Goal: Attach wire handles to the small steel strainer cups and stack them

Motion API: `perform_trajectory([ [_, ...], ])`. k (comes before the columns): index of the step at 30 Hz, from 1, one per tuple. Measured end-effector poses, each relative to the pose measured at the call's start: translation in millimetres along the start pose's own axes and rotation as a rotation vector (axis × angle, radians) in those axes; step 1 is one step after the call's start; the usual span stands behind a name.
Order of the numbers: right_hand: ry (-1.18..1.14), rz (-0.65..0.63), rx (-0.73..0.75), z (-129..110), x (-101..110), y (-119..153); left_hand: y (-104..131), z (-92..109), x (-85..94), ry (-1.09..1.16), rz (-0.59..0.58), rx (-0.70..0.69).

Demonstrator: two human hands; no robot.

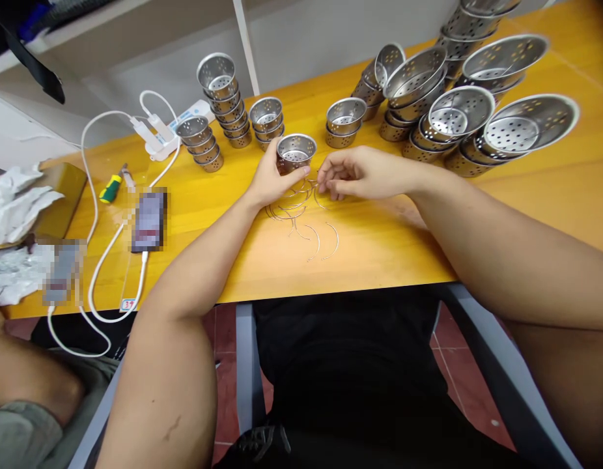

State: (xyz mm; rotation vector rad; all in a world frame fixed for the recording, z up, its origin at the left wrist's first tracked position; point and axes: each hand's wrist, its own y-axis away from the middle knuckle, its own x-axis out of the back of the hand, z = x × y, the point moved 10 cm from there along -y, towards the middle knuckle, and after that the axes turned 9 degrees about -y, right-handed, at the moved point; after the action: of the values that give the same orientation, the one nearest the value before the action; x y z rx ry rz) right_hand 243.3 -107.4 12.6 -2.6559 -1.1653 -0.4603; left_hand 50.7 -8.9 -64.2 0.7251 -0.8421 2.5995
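Observation:
My left hand is closed round the side of a small perforated metal cup, thumb along its near side and the cup's mouth facing up. Just right of the cup, my right hand has its fingers curled in, with a thin curved wire at the fingertips; the exact grip is partly hidden. Below both hands, several more curved wires lie in a loose tangle on the yellow table. Two separate wire arcs lie nearer the table's front edge.
Stacked perforated cups stand at the back left, and larger stacks at the back right. A power strip, white cables, a phone and a green-yellow screwdriver are on the left. Another person's arm shows at lower left.

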Motion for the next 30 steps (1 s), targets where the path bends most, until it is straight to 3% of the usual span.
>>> perform_trajectory([
  [4,0.385,0.124,0.065,2,8,0,0,0,2.0,0.006,0.005,0.013],
  [8,0.635,0.114,0.069,14,2,-4,-1,-2,6.6,0.003,0.030,0.025],
  [13,0.631,0.037,0.115,13,-15,-11,-2,-6,11.7,-0.014,0.059,0.017],
  [23,0.727,0.044,0.089,-5,-34,-11,-3,-4,11.7,-0.051,0.075,0.001],
  [30,0.543,0.104,0.203,-18,-23,-7,-3,-9,17.3,-0.100,0.135,-0.013],
])
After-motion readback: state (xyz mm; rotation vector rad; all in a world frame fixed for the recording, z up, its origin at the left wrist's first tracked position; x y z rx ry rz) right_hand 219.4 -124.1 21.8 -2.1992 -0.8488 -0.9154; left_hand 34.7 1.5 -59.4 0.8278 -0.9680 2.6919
